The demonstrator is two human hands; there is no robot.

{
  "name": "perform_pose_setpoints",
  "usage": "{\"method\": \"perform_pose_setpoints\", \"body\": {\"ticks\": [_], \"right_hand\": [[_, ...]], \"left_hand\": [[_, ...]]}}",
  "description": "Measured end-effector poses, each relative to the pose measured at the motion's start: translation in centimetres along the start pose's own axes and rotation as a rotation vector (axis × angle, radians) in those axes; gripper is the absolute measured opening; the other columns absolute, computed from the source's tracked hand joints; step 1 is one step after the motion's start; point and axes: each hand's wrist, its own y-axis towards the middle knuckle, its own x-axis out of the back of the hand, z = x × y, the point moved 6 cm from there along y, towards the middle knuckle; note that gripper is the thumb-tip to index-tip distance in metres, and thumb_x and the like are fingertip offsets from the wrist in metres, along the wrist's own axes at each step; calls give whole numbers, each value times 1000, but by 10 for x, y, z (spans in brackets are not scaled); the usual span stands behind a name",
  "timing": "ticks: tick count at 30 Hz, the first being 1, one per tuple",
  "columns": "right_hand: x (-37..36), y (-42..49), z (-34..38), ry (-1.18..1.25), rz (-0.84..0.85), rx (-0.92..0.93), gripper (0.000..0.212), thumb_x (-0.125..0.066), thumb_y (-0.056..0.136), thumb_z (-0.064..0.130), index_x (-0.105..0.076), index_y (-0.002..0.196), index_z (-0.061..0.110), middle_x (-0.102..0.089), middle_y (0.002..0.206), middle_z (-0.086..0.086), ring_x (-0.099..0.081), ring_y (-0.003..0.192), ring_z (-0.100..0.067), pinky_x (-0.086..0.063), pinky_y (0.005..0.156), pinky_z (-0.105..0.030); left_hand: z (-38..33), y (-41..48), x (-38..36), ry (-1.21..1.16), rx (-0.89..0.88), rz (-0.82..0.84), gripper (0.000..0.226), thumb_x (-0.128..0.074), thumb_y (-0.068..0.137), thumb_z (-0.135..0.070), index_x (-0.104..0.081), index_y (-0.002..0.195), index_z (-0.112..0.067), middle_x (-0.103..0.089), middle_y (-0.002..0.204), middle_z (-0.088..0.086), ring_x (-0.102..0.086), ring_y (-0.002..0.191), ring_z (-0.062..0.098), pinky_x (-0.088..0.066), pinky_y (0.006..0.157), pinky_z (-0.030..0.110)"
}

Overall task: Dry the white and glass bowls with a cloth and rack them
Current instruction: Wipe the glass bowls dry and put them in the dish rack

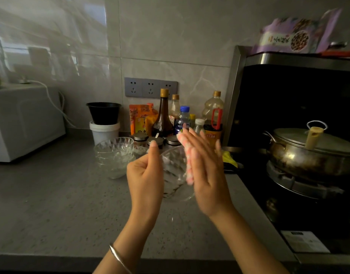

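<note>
A faceted glass bowl is held on its side above the grey counter, between my two hands. My left hand grips its left rim with curled fingers. My right hand has straight fingers and presses a pink-and-white cloth flat against the bowl's right side. A stack of matching glass bowls stands on the counter just left of my left hand. I see no white bowl and no rack.
Bottles and seasoning jars crowd the back wall. A black tub on a white tub stands behind the stack. A white microwave is at the left. The stove with a lidded steel pot lies to the right.
</note>
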Motion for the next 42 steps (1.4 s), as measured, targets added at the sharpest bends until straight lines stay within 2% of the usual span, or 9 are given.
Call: {"method": "perform_pose_setpoints", "body": {"ticks": [3, 10, 15, 18, 23, 27, 31, 37, 42], "right_hand": [[-8, -21, -5, 265, 5, -81, 44, -14, 101, 50, -15, 145, 52, -20, 154, 23, -25, 143, -12, -28, 114, -51], [-12, -17, 20, -266, -31, 140, 44, -21, 102, 42, -34, 144, 34, -35, 150, 2, -27, 141, -15, -27, 113, -39], [-4, -4, -16, 527, -16, -253, 36, -31, 97, 39, -61, 109, 23, -66, 102, -2, -63, 91, -13, -46, 77, -12], [-15, -18, -38, 735, -84, -482, 32, -38, 95, 51, -60, 108, 31, -68, 108, 18, -61, 103, 5, -46, 94, -18], [-11, -18, -42, 816, -177, -510, 81, -60, 67, 75, -54, 69, -5, -54, 67, -22, -61, 63, -25, -53, 74, -22], [1, -3, -33, 777, -118, -401, 50, -54, 90, 38, -47, 43, 24, -40, 41, 9, -42, 45, -8, -45, 62, -12], [0, 14, -24, 679, 55, -303, 55, -44, 97, 18, -42, 42, 21, -40, 40, 10, -41, 44, -1, -43, 65, -15], [2, 7, -14, 446, 11, -152, 38, -36, 103, 28, -63, 76, 21, -49, 53, 11, -52, 54, -3, -55, 79, -33], [-13, -35, 2, 72, -8, 3, 46, -14, 102, 47, -13, 148, 45, -22, 155, 18, -22, 144, -10, -28, 115, -41]], "left_hand": [[1, 4, 8, -35, 38, -65, 57, -46, 98, -31, -37, 50, -2, -28, 42, 9, -20, 38, 20, -20, 40, 23], [-2, 1, -3, -33, -2, 82, 62, -47, 95, -34, -41, 56, 14, -39, 47, 17, -31, 44, 21, -26, 43, 26], [3, 1, 7, -57, 54, 16, 65, -48, 97, -33, -37, 52, 13, -36, 46, 27, -31, 44, 26, -30, 45, 24], [13, 2, 13, -154, 155, -31, 70, -53, 95, -41, -34, 58, 15, -42, 57, 29, -38, 54, 32, -28, 54, 37], [21, 7, 12, -148, 275, 54, 53, -45, 97, -42, -64, 91, 8, -63, 88, 35, -61, 81, 44, -49, 84, 50], [17, 17, 13, 72, 240, 216, 52, -32, 100, -42, -68, 81, -10, -74, 76, -1, -68, 75, 5, -52, 78, 24], [-7, 22, -2, 164, 25, 354, 60, -31, 101, -38, -66, 59, -12, -65, 57, 9, -57, 51, 11, -43, 55, 17], [2, 14, -3, 136, -47, 209, 57, -43, 100, -27, -38, 47, -6, -27, 41, -2, -20, 37, 7, -21, 41, 14], [14, 11, 11, 1, 88, 23, 56, -43, 100, -31, -37, 52, -3, -31, 48, 7, -22, 43, 17, -19, 43, 25]]}}
